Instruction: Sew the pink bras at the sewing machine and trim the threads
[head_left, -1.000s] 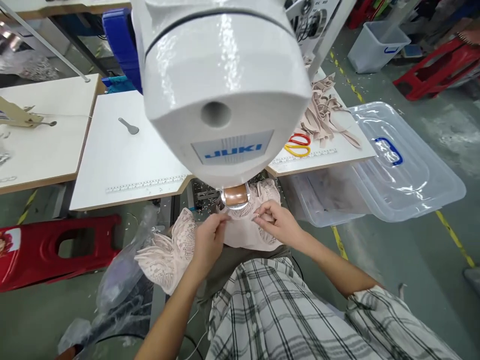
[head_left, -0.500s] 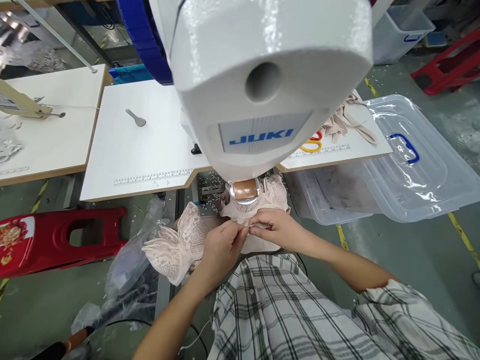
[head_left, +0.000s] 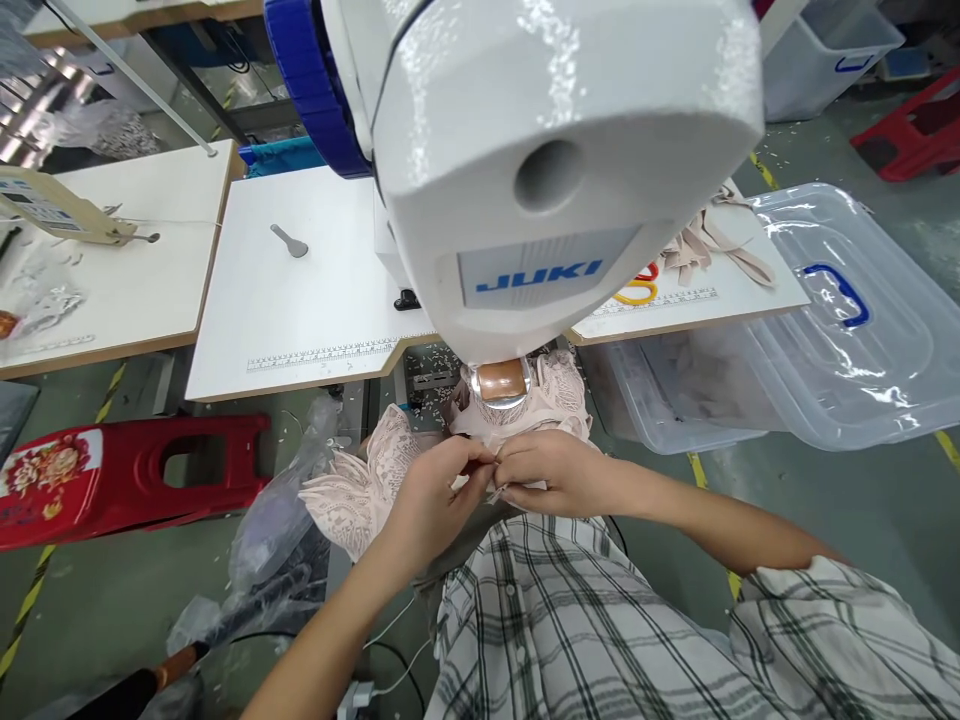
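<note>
A white sewing machine head marked JUKI rises right in front of me. Below it, a pale pink lace bra lies around the machine's lower end. My left hand and my right hand meet close to my shirt, just on the near side of this bra. Both pinch its pale fabric edge between thumb and fingers, fingertips almost touching; the exact part held is hidden. Beside my left forearm sits a stack of pink lace bra cups.
Yellow-handled scissors and pale fabric strips lie on the right of the white table. A clear lidded box stands at the right, a red stool at the left. A grey spoon-shaped tool rests on the table.
The view has shifted slightly left. My right hand has curled more tightly and come closer to my shirt, and the left fingers are more bent at the pinch.
</note>
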